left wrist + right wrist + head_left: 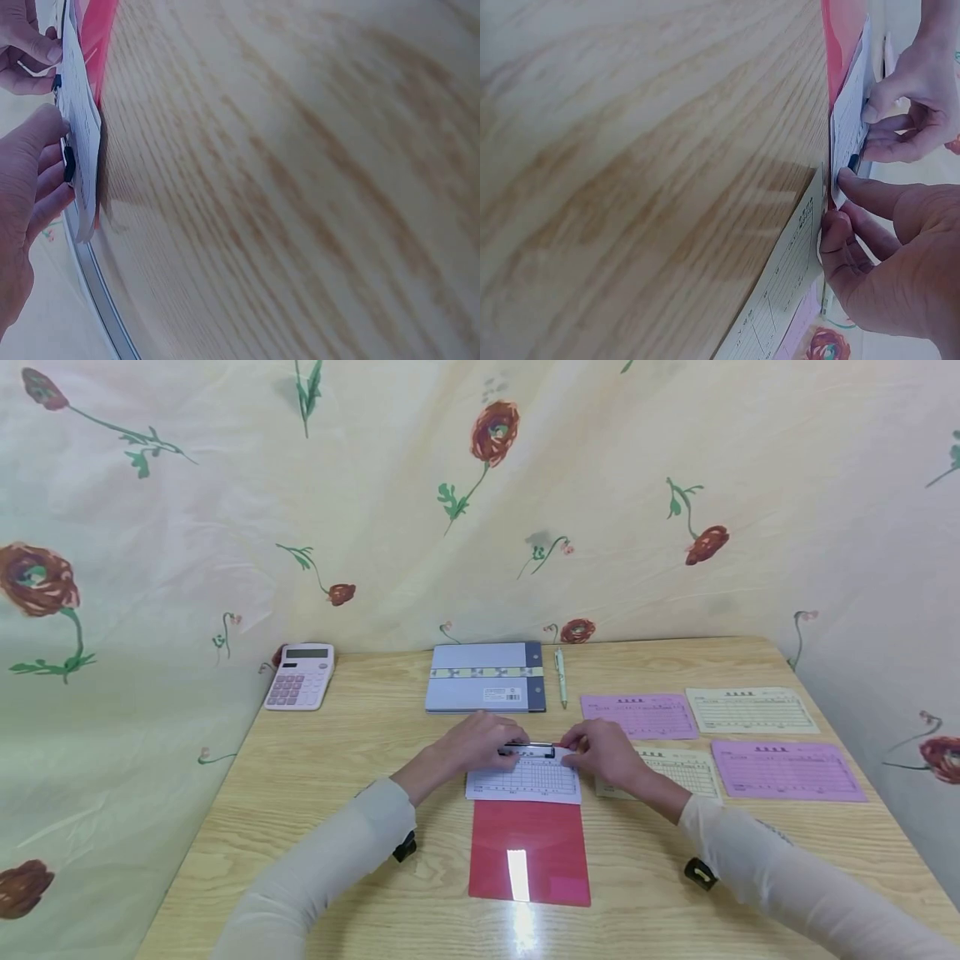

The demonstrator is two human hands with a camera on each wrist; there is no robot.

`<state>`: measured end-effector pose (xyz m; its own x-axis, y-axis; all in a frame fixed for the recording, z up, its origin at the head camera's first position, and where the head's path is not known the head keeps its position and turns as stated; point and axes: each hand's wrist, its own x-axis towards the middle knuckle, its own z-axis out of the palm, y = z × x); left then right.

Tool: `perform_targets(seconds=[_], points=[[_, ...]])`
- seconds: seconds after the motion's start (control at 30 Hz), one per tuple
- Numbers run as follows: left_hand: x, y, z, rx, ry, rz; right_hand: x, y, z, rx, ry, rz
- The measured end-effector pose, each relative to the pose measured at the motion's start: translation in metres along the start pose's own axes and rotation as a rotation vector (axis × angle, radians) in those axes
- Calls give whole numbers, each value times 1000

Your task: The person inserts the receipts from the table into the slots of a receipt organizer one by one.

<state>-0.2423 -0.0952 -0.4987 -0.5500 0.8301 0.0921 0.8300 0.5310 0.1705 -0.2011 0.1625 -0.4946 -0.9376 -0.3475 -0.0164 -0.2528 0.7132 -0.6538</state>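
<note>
A red clipboard (495, 843) lies on the table, its metal clip (536, 745) at the far end. White printed slips (528, 781) sit under the clip, covering the board's upper half. My left hand (483, 742) pinches the clip's left part, thumb over the slips and fingers behind the metal. At the top right corner, my right hand (607, 750) pinches the edge of slips and board between thumb and fingers. In the right wrist view, that right thumb (877, 196) presses the slips beside the clip's black end. Whether the clip is raised is hard to tell.
Yellow slips (753, 710) and purple slips (787, 770) lie on the right; one yellow slip is partly under my right forearm. Behind the clipboard are a blue-grey notebook (480, 693) and a pen (561, 678). A calculator (300, 677) sits far left, near the flowered curtain.
</note>
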Motion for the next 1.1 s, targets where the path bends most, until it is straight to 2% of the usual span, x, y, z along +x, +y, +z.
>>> perform_targets(seconds=[0.67,1.1], points=[[2,-2,1,-14,1,32,10,0,-6,33,-99,32],[1,-1,-1,-21,-1,40,12,-5,-6,29,-100,61]])
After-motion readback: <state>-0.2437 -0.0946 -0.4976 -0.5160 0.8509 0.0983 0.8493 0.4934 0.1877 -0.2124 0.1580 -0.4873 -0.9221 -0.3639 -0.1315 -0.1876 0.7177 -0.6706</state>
